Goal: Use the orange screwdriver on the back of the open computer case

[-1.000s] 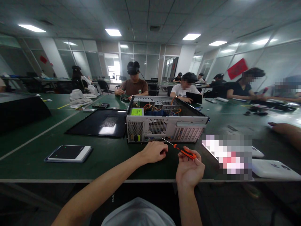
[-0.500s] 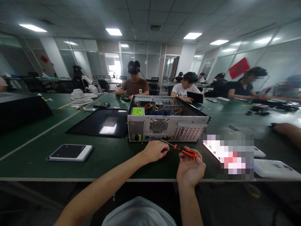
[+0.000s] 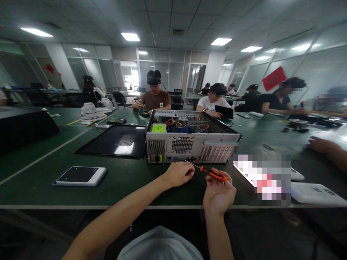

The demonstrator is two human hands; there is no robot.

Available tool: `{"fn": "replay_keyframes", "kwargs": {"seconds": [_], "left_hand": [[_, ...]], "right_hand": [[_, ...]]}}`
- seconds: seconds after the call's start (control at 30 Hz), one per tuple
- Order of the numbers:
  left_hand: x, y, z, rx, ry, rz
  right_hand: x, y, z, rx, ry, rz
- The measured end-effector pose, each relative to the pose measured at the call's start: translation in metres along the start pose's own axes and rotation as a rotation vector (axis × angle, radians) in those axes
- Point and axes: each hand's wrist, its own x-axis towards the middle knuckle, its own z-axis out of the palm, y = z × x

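Observation:
An open desktop computer case (image 3: 189, 144) lies on the green table (image 3: 121, 184) in front of me, its rear panel facing me. My right hand (image 3: 219, 193) is closed around an orange-handled screwdriver (image 3: 214, 174) whose thin shaft points left and up. My left hand (image 3: 177, 173) is curled into a loose fist right at the shaft's tip, just below the case's rear panel. What its fingers pinch is too small to make out.
The black side panel (image 3: 114, 141) lies left of the case. A dark tablet-like device (image 3: 80, 176) sits at front left, white devices (image 3: 316, 193) at front right. Another person's hand (image 3: 324, 147) rests at the right edge. Several seated people work at the tables behind.
The screwdriver tip has dropped slightly toward my left hand. The other person's hand at the right has shifted a little up and left.

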Motion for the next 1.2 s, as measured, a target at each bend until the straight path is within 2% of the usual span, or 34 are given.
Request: {"fn": "replay_keyframes", "kwargs": {"seconds": [0.2, 0.43, 0.83, 1.2], "left_hand": [[-0.0004, 0.0005, 0.0003, 0.007, 0.010, 0.005], [-0.0004, 0.0005, 0.0016, 0.008, 0.017, 0.007], [0.0000, -0.0004, 0.0048, 0.052, -0.020, 0.033], [-0.0011, 0.0047, 0.0034, 0.102, -0.023, -0.008]], "right_hand": [[0.0009, 0.0009, -0.0009, 0.000, 0.018, 0.009], [0.0035, 0.0043, -0.0067, -0.024, -0.059, -0.031], [0.0006, -0.0008, 0.0004, 0.000, 0.038, 0.022], [0.0013, 0.0022, -0.0029, -0.020, 0.004, -0.014]]}}
